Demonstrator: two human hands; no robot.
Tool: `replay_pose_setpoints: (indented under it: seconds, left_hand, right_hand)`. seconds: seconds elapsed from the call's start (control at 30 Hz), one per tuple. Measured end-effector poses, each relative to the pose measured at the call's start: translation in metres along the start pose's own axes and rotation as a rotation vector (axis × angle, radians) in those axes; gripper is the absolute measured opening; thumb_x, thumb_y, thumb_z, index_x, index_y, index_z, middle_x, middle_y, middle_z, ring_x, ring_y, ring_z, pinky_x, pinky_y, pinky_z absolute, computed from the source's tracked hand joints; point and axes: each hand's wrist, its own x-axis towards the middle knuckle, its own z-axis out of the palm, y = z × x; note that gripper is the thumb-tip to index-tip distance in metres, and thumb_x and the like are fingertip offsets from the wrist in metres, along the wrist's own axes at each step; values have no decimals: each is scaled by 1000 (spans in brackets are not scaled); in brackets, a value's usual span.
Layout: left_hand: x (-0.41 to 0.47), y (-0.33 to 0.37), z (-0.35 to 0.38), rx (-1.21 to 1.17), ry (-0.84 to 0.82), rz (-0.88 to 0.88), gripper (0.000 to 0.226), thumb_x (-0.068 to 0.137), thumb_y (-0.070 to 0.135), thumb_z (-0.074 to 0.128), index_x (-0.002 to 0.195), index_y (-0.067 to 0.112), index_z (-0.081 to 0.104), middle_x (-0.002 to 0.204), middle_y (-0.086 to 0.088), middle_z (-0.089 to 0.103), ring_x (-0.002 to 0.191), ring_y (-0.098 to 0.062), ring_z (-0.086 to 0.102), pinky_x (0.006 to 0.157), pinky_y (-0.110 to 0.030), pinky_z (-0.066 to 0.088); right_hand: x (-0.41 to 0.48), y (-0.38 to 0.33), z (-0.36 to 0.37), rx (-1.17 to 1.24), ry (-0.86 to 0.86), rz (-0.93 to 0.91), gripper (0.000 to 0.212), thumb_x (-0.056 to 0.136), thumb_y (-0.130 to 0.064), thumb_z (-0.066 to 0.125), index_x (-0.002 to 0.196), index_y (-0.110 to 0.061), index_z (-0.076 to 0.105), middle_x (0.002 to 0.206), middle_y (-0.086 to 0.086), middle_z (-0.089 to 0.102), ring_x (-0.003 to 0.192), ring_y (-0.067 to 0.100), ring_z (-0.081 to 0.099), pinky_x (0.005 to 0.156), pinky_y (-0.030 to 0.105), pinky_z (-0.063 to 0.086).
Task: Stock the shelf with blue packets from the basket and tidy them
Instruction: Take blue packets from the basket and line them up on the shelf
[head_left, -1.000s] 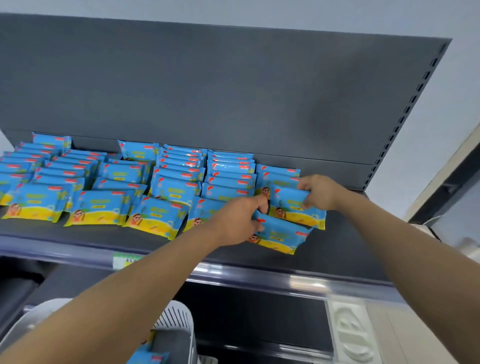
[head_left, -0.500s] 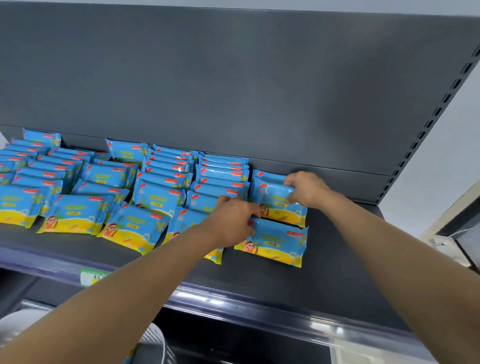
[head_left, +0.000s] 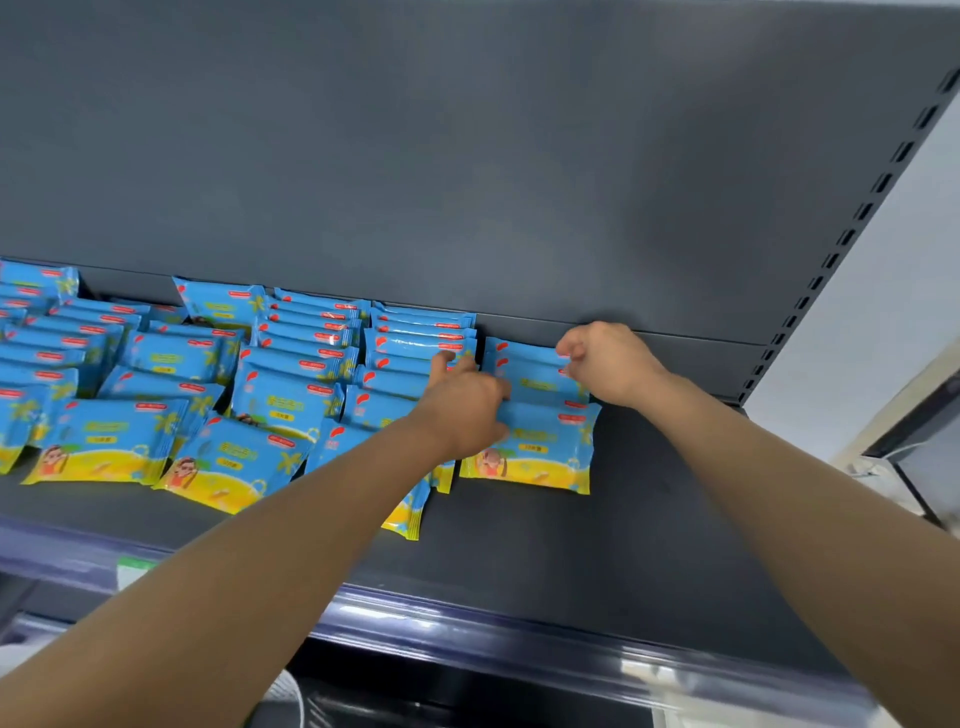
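Squaring the rightmost row of blue packets (head_left: 535, 384) on the shelf (head_left: 649, 519), I pinch its left edge with my left hand (head_left: 467, 410) and its right edge with my right hand (head_left: 608, 364) (even pressure, or the front packet (head_left: 545, 452) skews); it is best eased squarely against the back panel (head_left: 467, 156).

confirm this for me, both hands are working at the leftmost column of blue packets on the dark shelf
No. In the head view, the left hand and right hand work at the rightmost column of blue packets, not the leftmost. The shelf is dark, as you said.
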Motion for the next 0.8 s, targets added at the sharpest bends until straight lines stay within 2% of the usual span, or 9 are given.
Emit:
replay_pose_setpoints:
  seconds: [0.13, 0.33, 0.43, 0.53, 0.7, 0.8]
  left_hand:
    - [10, 0, 3, 72, 13, 1, 41, 83, 37, 56, 120, 19, 56, 109, 0, 60, 116, -23, 35, 108, -46, 10]
    - [2, 3, 4, 174, 70, 55, 46, 84, 34, 56, 126, 15, 47, 125, -3, 47, 120, -25, 35, 110, -45, 14]
    - [-13, -2, -6, 198, 184, 57, 46, 88, 32, 51, 130, 16, 42, 128, -3, 43, 124, -24, 33, 112, -44, 12]
    - [-39, -16, -31, 190, 336, 30, 40, 89, 28, 49, 126, 14, 44, 126, -4, 45, 121, -25, 36, 110, -42, 11]
    - [-112, -54, -93, 279, 602, -103, 37, 80, 26, 62, 112, 9, 55, 113, -9, 54, 106, -32, 48, 103, -42, 24]
    - [-160, -72, -129, 326, 712, -155, 42, 73, 28, 69, 108, 7, 57, 112, -11, 56, 103, -33, 51, 96, -39, 22]
  right_hand:
    - [-14, -8, -12, -29, 74, -47, 24, 89, -15, 54, 111, -16, 63, 112, 8, 65, 106, 28, 57, 93, 41, 45]
    - [-30, -28, -25, -101, 118, -112, 30, 92, -21, 51, 121, -17, 57, 118, 6, 62, 110, 25, 55, 96, 38, 41]
    - [-37, -48, -29, -147, 157, -153, 31, 92, -24, 50, 122, -18, 56, 118, 6, 61, 110, 26, 54, 94, 37, 40]
    - [-45, -74, -36, -226, 212, -214, 34, 92, -27, 51, 124, -18, 53, 120, 6, 56, 114, 28, 48, 92, 38, 35]
    - [-68, -146, -53, -305, 331, -376, 41, 91, -32, 53, 127, -15, 48, 128, 4, 50, 119, 28, 42, 94, 39, 33]
    - [-83, -191, -66, -307, 417, -441, 42, 89, -33, 56, 126, -15, 48, 127, 5, 50, 119, 28, 42, 92, 39, 32]
